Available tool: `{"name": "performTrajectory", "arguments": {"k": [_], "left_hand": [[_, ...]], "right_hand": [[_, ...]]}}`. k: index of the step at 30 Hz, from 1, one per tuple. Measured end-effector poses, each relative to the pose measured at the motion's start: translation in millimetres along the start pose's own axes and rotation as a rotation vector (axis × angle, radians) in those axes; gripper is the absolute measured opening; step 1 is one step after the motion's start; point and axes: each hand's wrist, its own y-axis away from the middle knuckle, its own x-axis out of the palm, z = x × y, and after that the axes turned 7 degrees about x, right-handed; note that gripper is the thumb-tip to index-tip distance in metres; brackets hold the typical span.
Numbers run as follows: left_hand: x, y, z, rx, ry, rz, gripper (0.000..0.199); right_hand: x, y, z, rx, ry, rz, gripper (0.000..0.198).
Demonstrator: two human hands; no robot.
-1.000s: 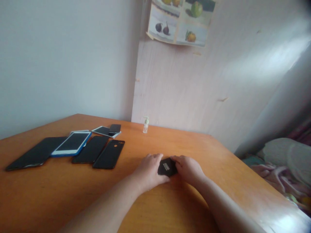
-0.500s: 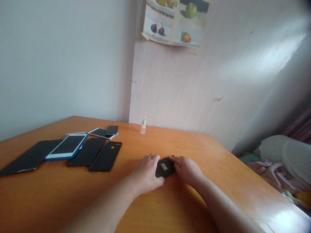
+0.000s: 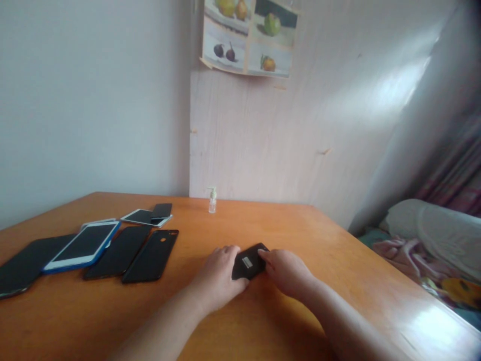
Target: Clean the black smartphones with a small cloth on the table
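Observation:
A small black phone (image 3: 249, 261) with a pale label on its upper face is held low over the wooden table, tilted slightly. My left hand (image 3: 221, 276) grips its left end, with the thumb along the near edge and the fingers round the far side. At the right end, my right hand (image 3: 283, 271) has a fingertip pressed on the upper face near the corner; its other fingers are curled and partly hidden. Left of my hands lies a black phone back cover (image 3: 152, 255) with a round hole near its top.
Beside the cover lie a black phone (image 3: 118, 250), a white tablet in a blue case (image 3: 84, 245) and a larger black tablet (image 3: 32, 263). Farther back, a small dark phone (image 3: 162, 210) rests on a white-edged tablet (image 3: 137, 216). A clear pump bottle (image 3: 212, 201) stands near the wall.
My view has shifted, so the whole scene sits somewhat lower and further left. My right fingertip has moved from the phone's far edge onto its upper face. Both hands stay on the phone.

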Motion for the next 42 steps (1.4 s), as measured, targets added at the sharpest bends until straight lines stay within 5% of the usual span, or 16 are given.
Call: {"name": "performTrajectory", "arguments": {"k": [4, 9, 15, 20, 22, 27, 36, 42], "left_hand": [[3.3, -0.3, 3.1, 0.010, 0.009, -0.033, 0.042], [5.8, -0.9, 4.4, 0.030, -0.008, -0.048, 0.037], [5.1, -1.0, 3.7, 0.014, -0.023, -0.039, 0.044], [4.5, -1.2, 2.8, 0.020, -0.025, -0.030, 0.039], [4.8, -1.2, 3.2, 0.021, -0.021, -0.028, 0.038], [5.4, -1.1, 5.2, 0.040, -0.024, -0.039, 0.039], [9.1, -1.9, 9.4, 0.062, -0.067, -0.049, 0.041], [9.9, -1.4, 8.7, 0.058, -0.100, -0.057, 0.044]], "right_hand": [[1.1, 2.9, 3.8, -0.104, -0.047, 0.026, 0.034], [-3.9, -3.1, -4.2, 0.114, 0.031, 0.004, 0.036], [-4.0, 8.3, 7.0, -0.107, -0.013, 0.023, 0.034], [-4.4, 0.0, -5.0, 0.125, 0.107, 0.037, 0.032], [-4.1, 2.0, -2.9, 0.115, 0.110, 0.040, 0.031], [-5.5, 10.3, 6.3, -0.097, 0.013, 0.024, 0.033], [7.9, -21.5, -21.9, 0.010, -0.496, -0.130, 0.024], [30.7, -33.1, -22.7, 0.112, -0.449, -0.181, 0.016]]}}
